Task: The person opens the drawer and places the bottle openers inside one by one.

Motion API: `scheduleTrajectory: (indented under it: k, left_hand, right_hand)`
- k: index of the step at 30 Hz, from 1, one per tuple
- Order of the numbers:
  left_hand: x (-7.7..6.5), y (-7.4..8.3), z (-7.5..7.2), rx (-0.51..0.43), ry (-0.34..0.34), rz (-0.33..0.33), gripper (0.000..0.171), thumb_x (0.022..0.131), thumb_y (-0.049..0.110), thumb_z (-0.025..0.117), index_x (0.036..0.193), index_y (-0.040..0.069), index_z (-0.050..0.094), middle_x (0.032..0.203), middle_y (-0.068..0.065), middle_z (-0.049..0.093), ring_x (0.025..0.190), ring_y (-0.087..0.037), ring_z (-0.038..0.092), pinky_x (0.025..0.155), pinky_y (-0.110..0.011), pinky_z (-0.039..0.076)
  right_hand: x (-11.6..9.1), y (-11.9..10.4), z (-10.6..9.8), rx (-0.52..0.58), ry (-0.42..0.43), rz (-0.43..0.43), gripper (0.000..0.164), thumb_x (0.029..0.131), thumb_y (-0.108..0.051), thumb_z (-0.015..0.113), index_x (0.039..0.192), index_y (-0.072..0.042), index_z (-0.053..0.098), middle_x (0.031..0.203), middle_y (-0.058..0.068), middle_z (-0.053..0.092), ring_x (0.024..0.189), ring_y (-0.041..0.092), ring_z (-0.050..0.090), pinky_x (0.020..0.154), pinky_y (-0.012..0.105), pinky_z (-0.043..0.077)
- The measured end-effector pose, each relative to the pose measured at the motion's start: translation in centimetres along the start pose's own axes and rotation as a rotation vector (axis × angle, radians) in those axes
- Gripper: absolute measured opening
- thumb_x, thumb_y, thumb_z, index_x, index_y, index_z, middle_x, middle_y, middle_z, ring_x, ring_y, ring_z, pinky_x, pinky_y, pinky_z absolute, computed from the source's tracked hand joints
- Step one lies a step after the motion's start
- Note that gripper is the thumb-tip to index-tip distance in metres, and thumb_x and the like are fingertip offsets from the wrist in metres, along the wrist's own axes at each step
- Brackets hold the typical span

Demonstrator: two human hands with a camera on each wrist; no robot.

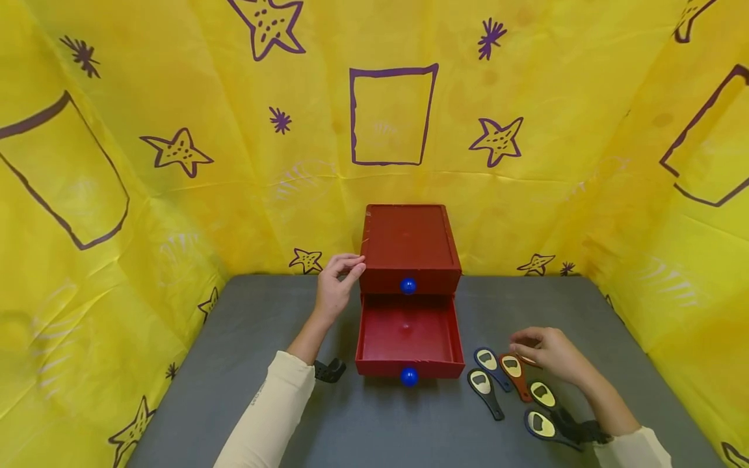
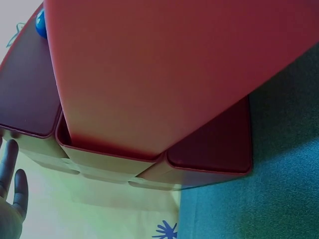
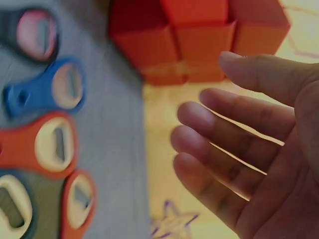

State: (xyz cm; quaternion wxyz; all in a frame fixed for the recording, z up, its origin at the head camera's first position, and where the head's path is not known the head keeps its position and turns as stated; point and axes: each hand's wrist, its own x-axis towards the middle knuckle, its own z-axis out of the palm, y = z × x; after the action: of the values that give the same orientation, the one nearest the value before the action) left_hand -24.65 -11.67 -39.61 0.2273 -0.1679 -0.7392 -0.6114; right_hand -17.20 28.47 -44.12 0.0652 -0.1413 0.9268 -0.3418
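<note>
A red drawer cabinet (image 1: pixel 409 235) stands at the back of the table, its middle drawer (image 1: pixel 380 368) pulled out towards me. My left hand (image 1: pixel 333 289) is at the cabinet's upper left edge, fingertips at or very near it; in the left wrist view its fingers (image 2: pixel 9 164) look fairly straight. Over a group of bottle openers on the right hovers my right hand (image 1: pixel 552 354), with relaxed fingers and nothing held. Among them are a blue bottle opener (image 1: pixel 491 366), a red bottle opener (image 1: pixel 515 374) and a black bottle opener (image 1: pixel 482 388). Another red bottle opener (image 3: pixel 79 201) is partly hidden by the hand in the head view.
Blue round knobs (image 1: pixel 409 376) sit on the drawer fronts. The grey table (image 1: pixel 246 377) is enclosed by yellow cloth walls (image 1: pixel 234 97) with purple drawings. More dark bottle openers (image 1: pixel 539 424) lie near my right wrist, partly covered by its strap.
</note>
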Motion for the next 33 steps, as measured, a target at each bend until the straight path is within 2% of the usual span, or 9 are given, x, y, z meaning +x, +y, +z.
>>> scheduleTrajectory:
  k: [5, 10, 14, 19, 24, 28, 33]
  left_hand:
    - [0.0, -0.1, 0.1, -0.001, 0.004, 0.008, 0.021, 0.088, 0.0, 0.068, 0.105, -0.012, 0.07, 0.108, -0.03, 0.062, 0.093, -0.004, 0.056, 0.082, -0.012, 0.048]
    - [-0.1, 0.0, 0.2, -0.009, 0.004, -0.001, 0.021, 0.088, -0.001, 0.068, 0.105, -0.012, 0.069, 0.108, -0.03, 0.062, 0.096, -0.012, 0.058, 0.082, -0.011, 0.047]
    - [0.0, 0.1, 0.1, 0.001, -0.001, -0.002, 0.021, 0.088, -0.001, 0.067, 0.106, -0.012, 0.069, 0.108, -0.03, 0.062, 0.095, -0.009, 0.058, 0.082, -0.012, 0.048]
    - [0.0, 0.2, 0.0, 0.0, -0.008, -0.014, 0.021, 0.088, 0.001, 0.067, 0.106, -0.011, 0.069, 0.109, -0.029, 0.062, 0.093, -0.003, 0.056, 0.082, -0.012, 0.048]
    - [0.0, 0.3, 0.0, -0.003, -0.013, -0.025, 0.022, 0.089, 0.001, 0.067, 0.107, -0.011, 0.069, 0.11, -0.029, 0.061, 0.091, -0.001, 0.057, 0.081, -0.01, 0.048]
    - [0.0, 0.3, 0.0, 0.002, -0.017, -0.022, 0.022, 0.09, 0.001, 0.066, 0.107, -0.011, 0.069, 0.11, -0.03, 0.061, 0.092, -0.002, 0.056, 0.081, -0.011, 0.048]
    - [-0.1, 0.3, 0.1, -0.002, -0.006, -0.01, 0.021, 0.089, 0.0, 0.066, 0.106, -0.012, 0.069, 0.109, -0.031, 0.061, 0.092, -0.003, 0.057, 0.081, -0.011, 0.048]
  right_hand:
    - [0.3, 3.3, 0.3, -0.088, 0.073, 0.056, 0.028, 0.091, -0.02, 0.068, 0.107, 0.002, 0.071, 0.099, 0.013, 0.073, 0.085, 0.024, 0.067, 0.07, 0.028, 0.054]
    - [0.1, 6.2, 0.5, -0.133, 0.072, 0.138, 0.033, 0.088, -0.018, 0.071, 0.106, 0.009, 0.068, 0.096, 0.019, 0.071, 0.085, 0.031, 0.066, 0.073, 0.041, 0.056]
    - [-0.2, 7.8, 0.5, -0.195, 0.058, 0.176, 0.039, 0.084, -0.023, 0.074, 0.104, 0.01, 0.067, 0.094, 0.022, 0.071, 0.086, 0.035, 0.066, 0.077, 0.05, 0.054]
    - [-0.6, 9.1, 0.8, -0.273, 0.076, 0.156, 0.032, 0.078, -0.014, 0.077, 0.097, 0.01, 0.068, 0.091, 0.023, 0.07, 0.086, 0.039, 0.065, 0.08, 0.056, 0.05]
    - [-0.9, 9.7, 1.1, -0.317, 0.099, 0.143, 0.025, 0.074, -0.01, 0.076, 0.092, 0.007, 0.069, 0.085, 0.018, 0.068, 0.08, 0.035, 0.064, 0.076, 0.054, 0.05]
    - [-1.1, 10.0, 1.3, -0.326, 0.104, 0.167, 0.018, 0.073, -0.008, 0.075, 0.087, 0.003, 0.07, 0.08, 0.011, 0.069, 0.074, 0.029, 0.062, 0.072, 0.05, 0.051]
    - [-1.3, 10.0, 1.3, -0.312, 0.103, 0.181, 0.019, 0.073, -0.008, 0.075, 0.088, 0.003, 0.071, 0.081, 0.012, 0.07, 0.075, 0.031, 0.063, 0.072, 0.051, 0.05]
